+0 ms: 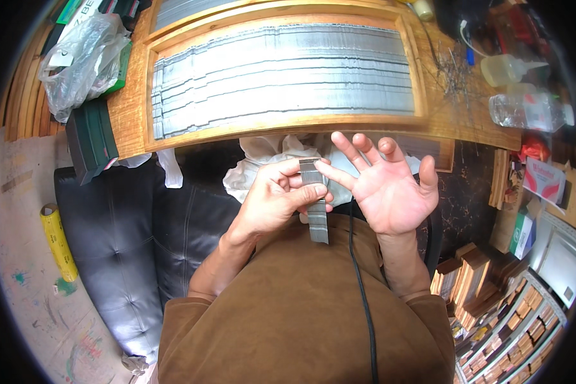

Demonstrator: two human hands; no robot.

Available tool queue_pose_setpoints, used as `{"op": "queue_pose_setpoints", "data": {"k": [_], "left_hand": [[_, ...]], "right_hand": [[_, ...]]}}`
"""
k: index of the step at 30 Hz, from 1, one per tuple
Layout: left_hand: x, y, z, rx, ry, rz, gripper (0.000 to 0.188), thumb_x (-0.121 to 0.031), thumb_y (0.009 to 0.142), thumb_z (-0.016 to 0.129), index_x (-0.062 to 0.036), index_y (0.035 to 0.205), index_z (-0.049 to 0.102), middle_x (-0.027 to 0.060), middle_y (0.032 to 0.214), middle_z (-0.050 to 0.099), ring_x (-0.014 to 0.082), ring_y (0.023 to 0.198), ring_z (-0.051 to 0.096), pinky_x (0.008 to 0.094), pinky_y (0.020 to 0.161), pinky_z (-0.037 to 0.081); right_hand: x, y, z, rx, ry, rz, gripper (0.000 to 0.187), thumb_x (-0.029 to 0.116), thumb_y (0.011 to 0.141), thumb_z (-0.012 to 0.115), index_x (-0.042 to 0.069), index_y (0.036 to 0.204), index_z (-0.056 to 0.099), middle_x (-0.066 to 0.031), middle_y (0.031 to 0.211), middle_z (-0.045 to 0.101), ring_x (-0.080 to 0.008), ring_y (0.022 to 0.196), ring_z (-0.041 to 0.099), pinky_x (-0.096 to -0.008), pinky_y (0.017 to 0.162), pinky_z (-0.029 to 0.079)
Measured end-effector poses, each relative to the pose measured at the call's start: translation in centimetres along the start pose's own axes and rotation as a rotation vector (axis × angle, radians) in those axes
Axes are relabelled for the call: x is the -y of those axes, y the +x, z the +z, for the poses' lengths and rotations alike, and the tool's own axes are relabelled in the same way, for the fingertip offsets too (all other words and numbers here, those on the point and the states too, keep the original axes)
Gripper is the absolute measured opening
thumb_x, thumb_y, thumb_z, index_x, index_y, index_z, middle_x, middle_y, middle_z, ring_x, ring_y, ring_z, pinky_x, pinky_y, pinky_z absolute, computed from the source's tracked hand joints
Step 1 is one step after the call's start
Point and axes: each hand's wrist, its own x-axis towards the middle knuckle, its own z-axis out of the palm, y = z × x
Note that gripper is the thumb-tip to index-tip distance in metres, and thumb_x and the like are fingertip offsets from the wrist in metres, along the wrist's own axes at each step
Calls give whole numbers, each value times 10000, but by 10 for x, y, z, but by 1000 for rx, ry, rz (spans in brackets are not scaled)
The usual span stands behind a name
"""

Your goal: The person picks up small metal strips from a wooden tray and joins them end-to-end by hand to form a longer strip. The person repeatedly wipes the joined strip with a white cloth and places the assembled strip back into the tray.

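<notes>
My left hand (278, 191) pinches a narrow grey striped strip (317, 221) between thumb and fingers, in front of my body. The strip hangs down, its upper end level with my fingertips. Palm up and fingers spread, my right hand (393, 192) is beside it; one outstretched fingertip is at the strip's upper end, and I cannot tell if it touches. Beyond both hands, a wooden frame (288, 123) on the table holds rows of similar grey strips (281, 70).
The wooden table (129, 128) bears a plastic bag (83, 61) at left, and thin wire-like pieces (457, 73), a squeeze bottle (509, 69) and a clear bottle (528, 110) at right. A black tufted seat (112, 256) is at left. Wood pieces (470, 275) stand in stacks at lower right. A black cable (361, 281) runs down my front.
</notes>
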Motion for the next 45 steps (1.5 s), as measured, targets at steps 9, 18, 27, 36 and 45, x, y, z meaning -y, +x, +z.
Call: {"op": "queue_pose_setpoints", "data": {"k": [9,18,27,36,45], "left_hand": [[-2,-2,6,-5,4,-15,339,-74,976,736,-4,1295,644,96,953,781,184,814,773,211,589,538],[2,-2,4,18,-28,-50,359,-61,973,730,1,1312,633,115,971,777,205,820,775,244,620,595],[-1,-1,3,46,-70,-60,408,-64,977,728,7,1360,610,117,975,776,215,830,779,249,626,602],[-3,-2,3,33,-38,-54,387,-66,985,721,5,1350,614,104,969,779,199,824,779,238,620,585],[-1,-2,3,13,-48,-56,384,-70,979,728,3,1341,622,102,959,780,186,820,776,213,590,558]], "right_hand": [[-1,1,1,-7,-15,18,598,579,1012,557,76,1327,628,-201,1526,507,-454,1565,213,-791,1202,11],[-6,4,-1,28,47,-13,637,573,1042,500,21,1346,592,-238,1524,498,-477,1550,225,-766,1210,90],[-4,7,4,-30,47,48,615,591,1017,541,61,1313,636,-212,1496,534,-458,1555,238,-774,1217,52],[-9,9,4,-43,86,22,648,579,1047,465,1,1296,621,-232,1454,562,-473,1527,287,-770,1200,152],[-11,10,5,-67,87,35,612,549,1047,481,6,1288,627,-233,1423,586,-472,1513,318,-768,1211,133]]}}
